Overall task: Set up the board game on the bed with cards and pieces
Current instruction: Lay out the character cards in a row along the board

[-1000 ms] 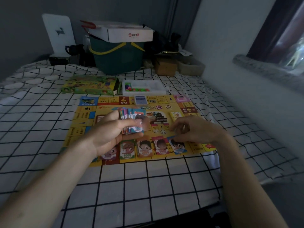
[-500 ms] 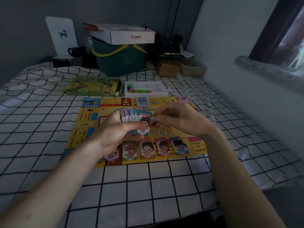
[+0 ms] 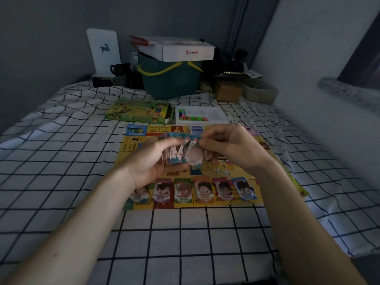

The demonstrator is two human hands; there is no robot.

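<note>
Sorting money cards: step in hand, by my reading, is dealing the held stack into denomination piles along the near edge of the board.

Item 1. Left hand (image 3: 148,161): grip closed round a fanned stack of cards (image 3: 174,154), held just above the board's middle. Advice: keep the thumb firm across the fan so the rest stay put while one card is drawn.

Item 2. Right hand (image 3: 230,147): fingertips pinching the rightmost card (image 3: 194,154) of the fan. Advice: draw it sideways, read the value, then lay it on the matching pile; the print is blurred, so only "1000" on one pile is legible.

Item 3. Board (image 3: 131,145): yellow, flat on the checked bed (image 3: 185,243). Six card piles (image 3: 183,192) lie in a row on its near edge, close together. Two white dice (image 3: 222,171) sit on the board beyond the row, under the right hand.

Containers, left to right:
- Game box (image 3: 139,111), green and yellow, on the bed beyond the board; contents not visible.
- White tray (image 3: 216,113), just right of the box, holding small coloured pieces (image 3: 189,118) in its left half; the right half looks bare.
- Green bin (image 3: 170,81), at the bed's head, carrying a white carton (image 3: 185,50) on top; inside hidden.
- Brown box (image 3: 228,92), right of the bin; contents not visible.
</note>
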